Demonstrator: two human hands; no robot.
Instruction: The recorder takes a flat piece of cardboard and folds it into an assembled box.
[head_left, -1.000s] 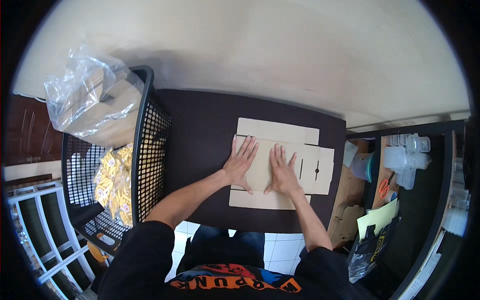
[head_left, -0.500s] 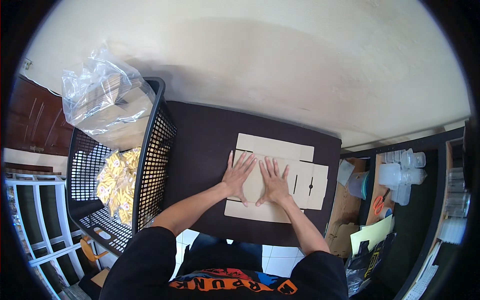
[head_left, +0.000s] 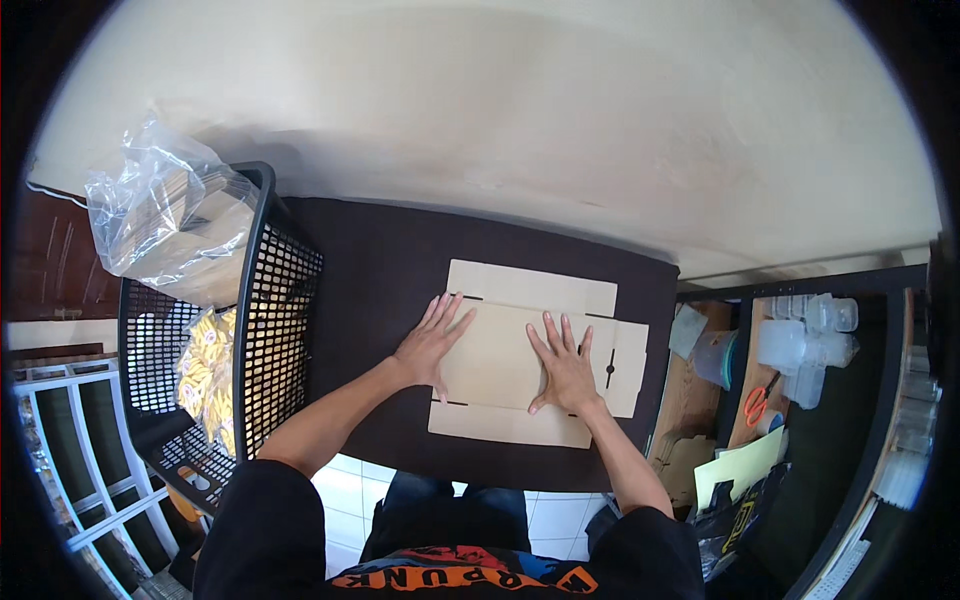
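A flat, die-cut cardboard box blank (head_left: 500,350) lies unfolded on the dark-covered table (head_left: 370,260), with slots and side flaps showing. My left hand (head_left: 432,343) rests with fingers spread over the blank's left edge. Palm down, my right hand (head_left: 567,372) lies on the right part of the middle panel, fingers spread too, close to a slotted flap. Neither hand grips anything.
At the left stands a black plastic basket (head_left: 283,330) holding packs of yellow items (head_left: 205,365) and a clear bag (head_left: 170,215) of folded cardboard. On the right, shelves hold orange scissors (head_left: 757,403) and clear plastic containers (head_left: 800,345). A wall (head_left: 500,120) rises behind the table.
My hands have moved apart across the cardboard, the left outward to its left edge, the right toward its right side. The view has shifted a little, and the blank remains flat.
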